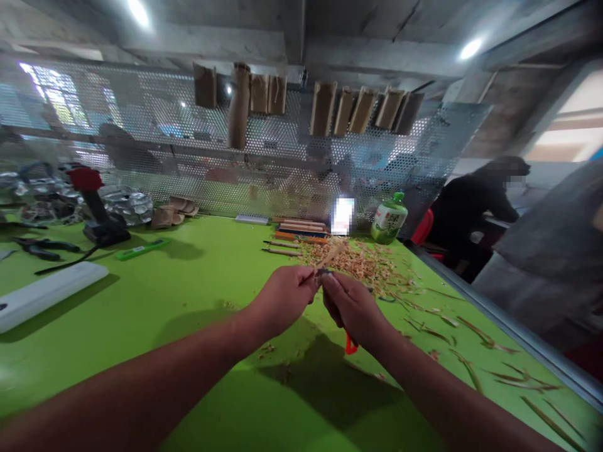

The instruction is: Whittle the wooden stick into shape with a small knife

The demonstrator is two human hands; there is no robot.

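Note:
My left hand [282, 300] pinches a thin pale wooden stick [333, 254] at its lower end, and the stick angles up and to the right. My right hand [353, 307] is closed around a tool with an orange handle [351, 344], which pokes out below the fist. The tool's small dark tip [325, 274] meets the stick between my hands. Most of the blade is hidden by my fingers. Both hands are held just above the green worktable [155, 295], in front of a heap of wood shavings [351, 263].
Wood-handled carving tools [281, 248] lie left of the shavings, and a green-capped bottle [389, 218] stands behind them. A perforated metal screen [264, 150] hung with paper pouches backs the table. Pliers [44, 248] and a white power strip [47, 295] lie left. A person [475, 213] sits beyond the table's metal edge.

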